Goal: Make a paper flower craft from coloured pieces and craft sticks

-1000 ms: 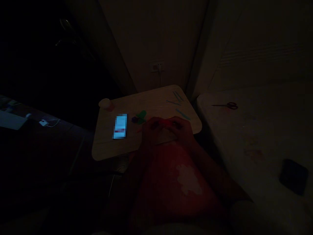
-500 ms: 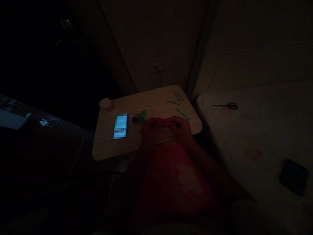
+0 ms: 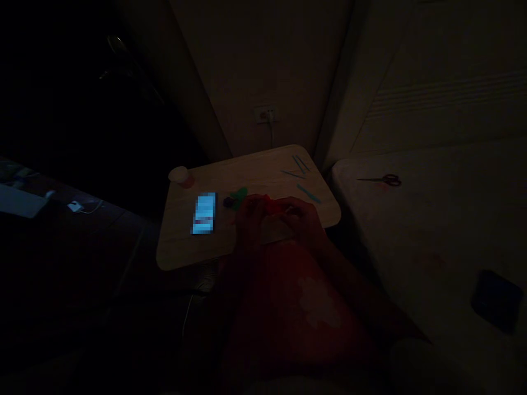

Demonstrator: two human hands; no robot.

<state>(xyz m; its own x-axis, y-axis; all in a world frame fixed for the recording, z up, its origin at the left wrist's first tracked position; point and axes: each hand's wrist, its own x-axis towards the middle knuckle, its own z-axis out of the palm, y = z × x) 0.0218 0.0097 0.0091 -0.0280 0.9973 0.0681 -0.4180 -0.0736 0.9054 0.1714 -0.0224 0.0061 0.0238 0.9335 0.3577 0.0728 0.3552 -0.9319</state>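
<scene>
Over the near edge of the small table, my left hand (image 3: 250, 215) and my right hand (image 3: 303, 218) are held close together. Between them is a bright red piece (image 3: 274, 206), pinched by the fingers of both hands. It looks soft, but the dim light hides its exact kind. Just left of my left hand lie a green leaf-like piece (image 3: 239, 196) and a small dark purple lump (image 3: 228, 202). Part of the red piece is covered by my fingers.
On the wooden table (image 3: 177, 255) are a lit phone (image 3: 205, 213), a pale cup (image 3: 181, 176) and several thin blue-green strips (image 3: 308, 193). To the right, scissors (image 3: 387, 180) and a dark blue object (image 3: 496, 300) lie on a pale surface. A socket (image 3: 267, 114) holds a plug.
More of the red piece shows between my hands, and my fingers have shifted slightly around it. The rest of the view has moved only a little.
</scene>
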